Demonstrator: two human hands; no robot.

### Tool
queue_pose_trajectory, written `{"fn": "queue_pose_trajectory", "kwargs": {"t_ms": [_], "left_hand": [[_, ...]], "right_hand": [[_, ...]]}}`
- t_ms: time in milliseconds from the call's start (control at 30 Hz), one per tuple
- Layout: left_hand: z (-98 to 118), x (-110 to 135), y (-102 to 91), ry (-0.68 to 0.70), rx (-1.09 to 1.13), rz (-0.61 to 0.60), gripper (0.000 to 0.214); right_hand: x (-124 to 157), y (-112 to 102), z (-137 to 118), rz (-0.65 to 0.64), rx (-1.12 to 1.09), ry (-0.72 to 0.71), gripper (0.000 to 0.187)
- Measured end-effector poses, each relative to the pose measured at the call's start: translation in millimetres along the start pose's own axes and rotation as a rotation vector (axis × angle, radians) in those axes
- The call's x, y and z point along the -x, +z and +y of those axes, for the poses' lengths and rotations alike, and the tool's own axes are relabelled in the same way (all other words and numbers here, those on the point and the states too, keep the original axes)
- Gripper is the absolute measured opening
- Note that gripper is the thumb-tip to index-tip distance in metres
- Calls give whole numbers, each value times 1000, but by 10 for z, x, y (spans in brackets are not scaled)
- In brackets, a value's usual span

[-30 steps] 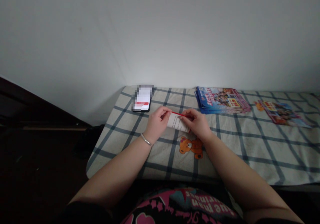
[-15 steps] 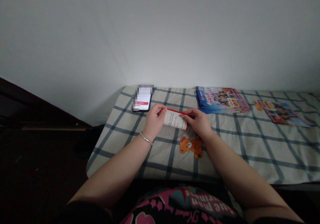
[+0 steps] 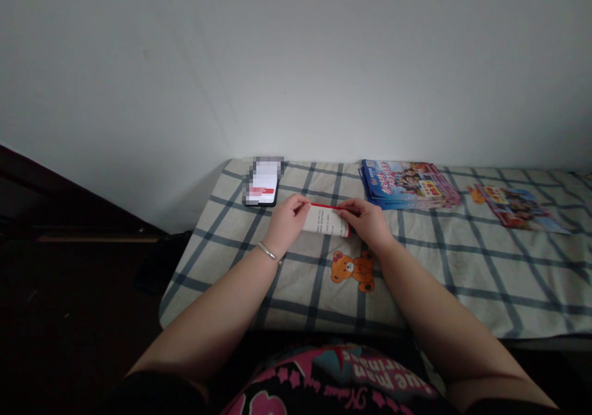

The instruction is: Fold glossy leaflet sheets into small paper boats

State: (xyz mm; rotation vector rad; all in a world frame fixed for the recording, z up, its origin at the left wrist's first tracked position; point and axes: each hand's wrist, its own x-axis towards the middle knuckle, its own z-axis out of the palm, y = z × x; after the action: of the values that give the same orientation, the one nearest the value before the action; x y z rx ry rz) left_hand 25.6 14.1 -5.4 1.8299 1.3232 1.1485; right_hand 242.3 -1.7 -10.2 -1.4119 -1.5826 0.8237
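Between my two hands is a small white printed paper [image 3: 325,221] with a red edge along its top and right side. My left hand [image 3: 290,216] pinches its upper left corner, and a silver bangle circles that wrist. At the upper right, my right hand [image 3: 366,221] grips the paper between thumb and fingers. The sheet curves a little, with lines of dark print facing me. Just below it, an orange bear print [image 3: 352,271] shows on the checked tablecloth [image 3: 296,291].
A phone [image 3: 263,184] with a lit, partly blurred screen lies beyond my left hand. Behind my right hand rests a stack of colourful flyers [image 3: 407,184]. Another flyer [image 3: 520,208] lies farther right. A pale wall [image 3: 296,69] rises behind the table.
The paper has turned slightly, and its lower right corner has shifted a little up and right. Both hands keep their hold on it.
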Motion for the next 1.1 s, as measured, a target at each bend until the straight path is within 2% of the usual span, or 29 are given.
{"fn": "queue_pose_trajectory", "kwargs": {"t_ms": [200, 467, 600, 900, 1100], "left_hand": [[16, -65, -42, 64, -365, -39, 9], [3, -77, -17, 149, -586, -70, 11], [6, -72, -9, 156, -656, -68, 11], [61, -64, -27, 169, -682, -104, 11], [95, -62, -42, 227, -696, -161, 15]], "right_hand": [[-50, -82, -31, -49, 230, -40, 12], [-82, -95, -54, -53, 414, -149, 11], [-86, -86, -63, -60, 459, -205, 11], [-107, -117, -95, -128, 522, -227, 10], [-127, -116, -58, -128, 476, -251, 18]]}}
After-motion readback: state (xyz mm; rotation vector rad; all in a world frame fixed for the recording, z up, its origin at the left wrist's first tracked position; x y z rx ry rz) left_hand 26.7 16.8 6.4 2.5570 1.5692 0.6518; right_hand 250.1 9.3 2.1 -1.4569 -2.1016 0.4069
